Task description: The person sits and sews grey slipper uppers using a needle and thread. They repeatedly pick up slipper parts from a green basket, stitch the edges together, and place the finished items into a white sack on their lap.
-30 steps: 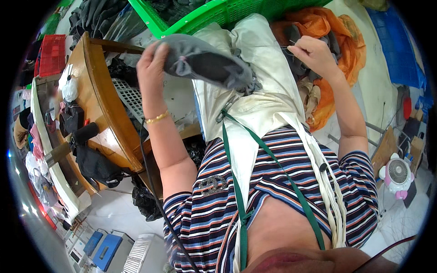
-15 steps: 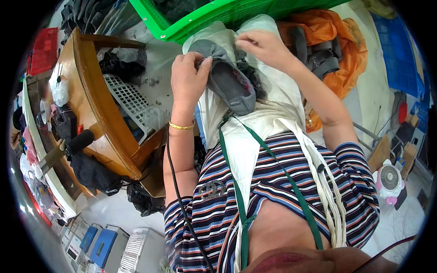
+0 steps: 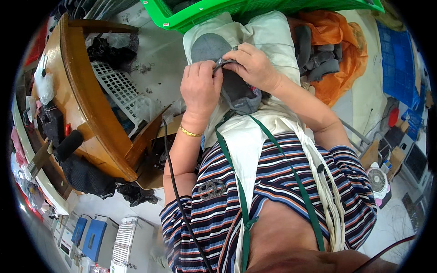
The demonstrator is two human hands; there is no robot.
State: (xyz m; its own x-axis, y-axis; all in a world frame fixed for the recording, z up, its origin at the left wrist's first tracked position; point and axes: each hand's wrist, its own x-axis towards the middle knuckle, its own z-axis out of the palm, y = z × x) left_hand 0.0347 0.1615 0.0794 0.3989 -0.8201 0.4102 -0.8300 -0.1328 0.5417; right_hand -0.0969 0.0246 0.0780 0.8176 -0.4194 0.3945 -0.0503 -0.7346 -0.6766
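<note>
A grey cloth slip-on shoe (image 3: 209, 47) lies on my lap, its rounded toe pointing away and its heel towards me. My left hand (image 3: 200, 86) is closed, thumb and fingers pinching the folded edge of the shoe's opening. Right beside it, my right hand (image 3: 255, 68) pinches the same edge from the other side. A small dark band shows near the right index finger. Anything thin between the fingertips is too small to make out. Some red and dark patterned material peeks out by the shoe's right side, partly covered by my right wrist.
A green plastic basket (image 3: 191, 20) stands just past my knees. On the right, an orange bag (image 3: 353, 50) holds several grey pieces. A curved wooden table (image 3: 84, 104) is at left, with a white plastic grid basket (image 3: 114, 84) beside it. Pale cloth (image 3: 273, 34) covers my lap.
My right hand has come down and left from beside the shoe to its opening, meeting my left hand. The left hand has shifted slightly down and right. A thin thread stretched between them earlier.
</note>
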